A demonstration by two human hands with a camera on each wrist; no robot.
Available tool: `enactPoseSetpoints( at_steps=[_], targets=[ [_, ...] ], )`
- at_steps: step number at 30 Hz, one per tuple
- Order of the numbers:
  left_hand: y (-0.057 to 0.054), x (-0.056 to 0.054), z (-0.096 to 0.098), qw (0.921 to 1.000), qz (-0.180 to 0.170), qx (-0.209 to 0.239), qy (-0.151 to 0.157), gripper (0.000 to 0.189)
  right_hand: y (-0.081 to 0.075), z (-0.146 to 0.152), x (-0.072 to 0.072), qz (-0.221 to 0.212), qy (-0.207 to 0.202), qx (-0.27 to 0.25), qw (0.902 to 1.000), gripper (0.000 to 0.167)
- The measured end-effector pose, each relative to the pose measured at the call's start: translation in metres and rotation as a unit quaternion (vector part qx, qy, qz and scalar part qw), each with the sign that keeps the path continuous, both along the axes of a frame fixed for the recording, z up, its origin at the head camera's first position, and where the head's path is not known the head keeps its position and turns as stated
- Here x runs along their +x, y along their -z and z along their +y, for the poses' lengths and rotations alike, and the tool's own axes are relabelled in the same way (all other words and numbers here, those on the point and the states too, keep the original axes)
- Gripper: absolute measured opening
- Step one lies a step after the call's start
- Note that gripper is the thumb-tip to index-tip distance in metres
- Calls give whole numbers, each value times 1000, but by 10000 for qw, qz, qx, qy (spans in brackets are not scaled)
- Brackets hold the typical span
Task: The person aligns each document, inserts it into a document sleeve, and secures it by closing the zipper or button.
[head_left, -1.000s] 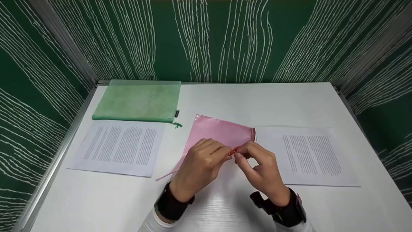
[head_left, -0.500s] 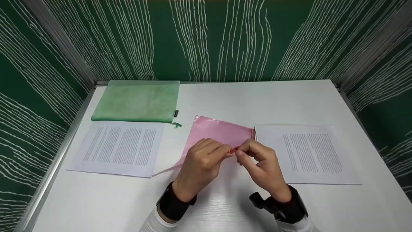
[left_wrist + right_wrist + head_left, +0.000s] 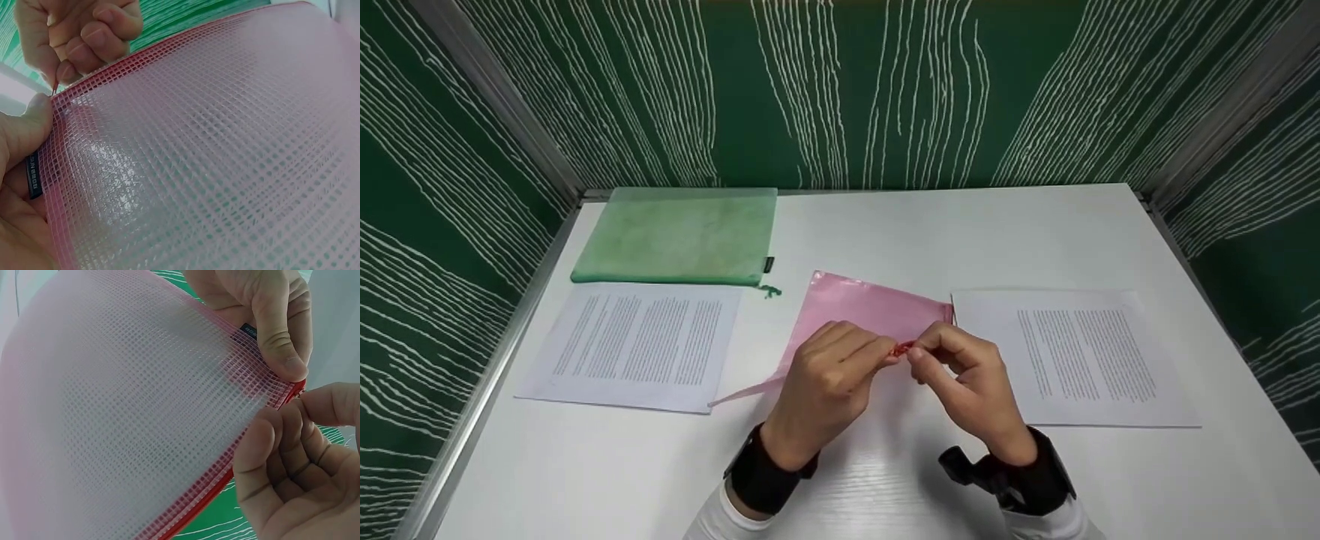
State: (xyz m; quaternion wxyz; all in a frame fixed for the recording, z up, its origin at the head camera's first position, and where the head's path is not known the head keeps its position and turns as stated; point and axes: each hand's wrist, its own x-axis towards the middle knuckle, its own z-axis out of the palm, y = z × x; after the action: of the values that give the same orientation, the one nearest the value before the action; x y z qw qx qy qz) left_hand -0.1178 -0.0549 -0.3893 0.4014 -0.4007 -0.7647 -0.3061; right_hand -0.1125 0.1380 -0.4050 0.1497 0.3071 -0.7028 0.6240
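Observation:
A pink mesh zipper pouch is held tilted above the table, its red zipper edge towards me. My left hand grips one corner; in the left wrist view its thumb presses the mesh beside a small black label. At that same corner my right hand pinches the thin red zipper pull between thumb and forefinger. Its other fingers are curled close to the zipper. Both hands hide part of the pouch in the head view.
A green mesh zipper pouch lies at the back left. Printed sheets lie on the white table: a left stack below the green pouch and a right stack beyond my right hand. Green walls border the table.
The pink pouch's left tip has shifted slightly left and up, onto the edge of the left sheets. Both hands keep their hold, with only tiny shifts at the fingertips.

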Motion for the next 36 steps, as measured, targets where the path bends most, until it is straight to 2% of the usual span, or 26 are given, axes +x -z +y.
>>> enactPoseSetpoints(
  at_steps=[8, 16, 26, 36],
  targets=[
    [-3, 1, 0, 9999, 118, 109, 30, 9, -2, 0, 0, -38, 100, -12, 9999, 23],
    [-5, 4, -5, 9996, -9, 274, -9, 11, 3, 0, -5, 207, 179, -136, 9995, 22],
    [-10, 4, -9, 9992, 83, 401, -16, 9, 5, 1, -7, 72, 256, -90, 9996, 21],
    [-8, 3, -13, 9987, 46, 502, 14, 10, 4, 2, -6, -139, 278, 71, 9995, 21]
  ],
)
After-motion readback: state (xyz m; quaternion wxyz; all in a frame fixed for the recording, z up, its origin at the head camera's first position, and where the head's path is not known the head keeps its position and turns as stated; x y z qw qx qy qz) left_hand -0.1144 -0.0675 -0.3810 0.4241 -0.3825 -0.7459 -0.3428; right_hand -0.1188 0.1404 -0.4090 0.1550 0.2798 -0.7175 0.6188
